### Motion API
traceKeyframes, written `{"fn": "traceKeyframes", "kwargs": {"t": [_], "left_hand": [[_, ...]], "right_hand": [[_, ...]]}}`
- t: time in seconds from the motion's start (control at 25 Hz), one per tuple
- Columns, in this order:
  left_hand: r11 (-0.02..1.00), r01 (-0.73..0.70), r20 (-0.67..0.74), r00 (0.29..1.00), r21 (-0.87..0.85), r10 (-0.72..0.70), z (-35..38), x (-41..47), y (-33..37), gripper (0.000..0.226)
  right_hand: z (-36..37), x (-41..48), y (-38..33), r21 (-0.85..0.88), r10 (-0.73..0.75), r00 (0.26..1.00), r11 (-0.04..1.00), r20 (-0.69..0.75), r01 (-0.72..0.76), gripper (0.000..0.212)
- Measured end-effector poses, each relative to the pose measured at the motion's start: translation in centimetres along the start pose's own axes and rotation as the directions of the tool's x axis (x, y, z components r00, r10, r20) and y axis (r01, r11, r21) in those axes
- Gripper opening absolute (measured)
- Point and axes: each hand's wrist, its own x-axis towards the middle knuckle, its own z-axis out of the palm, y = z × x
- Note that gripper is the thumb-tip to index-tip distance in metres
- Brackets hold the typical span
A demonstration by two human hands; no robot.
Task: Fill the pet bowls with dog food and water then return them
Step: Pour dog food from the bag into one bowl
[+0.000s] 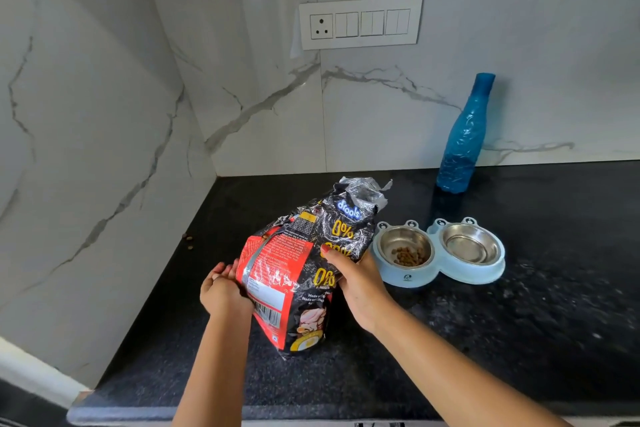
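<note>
A black and red dog food bag leans on the black counter, its torn open top tilted toward the far right. My left hand grips the bag's left side low down. My right hand clasps its right side. Just right of the bag sits a pale blue double pet feeder with two steel bowls. The left bowl holds a small heap of kibble. The right bowl looks empty. A blue water bottle stands upright behind the feeder, against the wall.
The black stone counter meets marble walls at the left and back. A few loose kibble pieces lie by the left wall. A white switch panel is on the back wall. The counter's front edge runs along the bottom.
</note>
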Motion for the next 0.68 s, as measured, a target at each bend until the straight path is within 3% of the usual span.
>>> {"fn": "traceKeyframes", "kwargs": {"t": [0.28, 0.4, 0.48, 0.56, 0.6, 0.64, 0.68], "left_hand": [[0.970, -0.092, -0.043, 0.994, 0.224, 0.105, 0.0, 0.9, -0.2, 0.031], [0.880, -0.300, 0.156, 0.953, 0.367, 0.260, 0.2, -0.3, 1.4, 0.034], [0.635, -0.587, 0.444, 0.805, 0.502, 0.393, 0.6, -1.5, 2.8, 0.034], [0.212, -0.784, 0.703, 0.619, 0.584, 0.350, 1.4, -2.4, 3.9, 0.044], [0.039, -0.808, 0.778, 0.577, 0.588, 0.249, 2.0, -2.4, 4.2, 0.052], [-0.054, -0.806, 0.804, 0.579, 0.590, 0.135, 2.6, -2.3, 4.5, 0.062], [-0.077, -0.793, 0.796, 0.604, 0.604, 0.034, 3.0, -2.1, 4.6, 0.076]], "right_hand": [[-0.3, 0.4, 0.2, -0.076, -0.017, 0.998, 0.997, -0.054, 0.012, 0.037], [-0.1, 1.0, 0.1, -0.171, -0.046, 0.994, 0.985, -0.096, 0.029, 0.030], [-0.1, 1.9, -0.4, -0.194, -0.053, 0.994, 0.980, -0.093, 0.034, 0.024], [-0.3, 2.6, -1.2, -0.161, -0.018, 0.996, 0.987, -0.090, 0.003, 0.018], [-0.5, 2.9, -1.5, -0.140, 0.005, 0.995, 0.990, -0.097, -0.018, 0.014], [-0.7, 2.9, -1.7, -0.113, 0.026, 0.995, 0.993, -0.101, -0.037, 0.012], [-1.0, 2.8, -1.7, -0.074, 0.039, 0.995, 0.996, -0.088, -0.045, 0.015]]}}
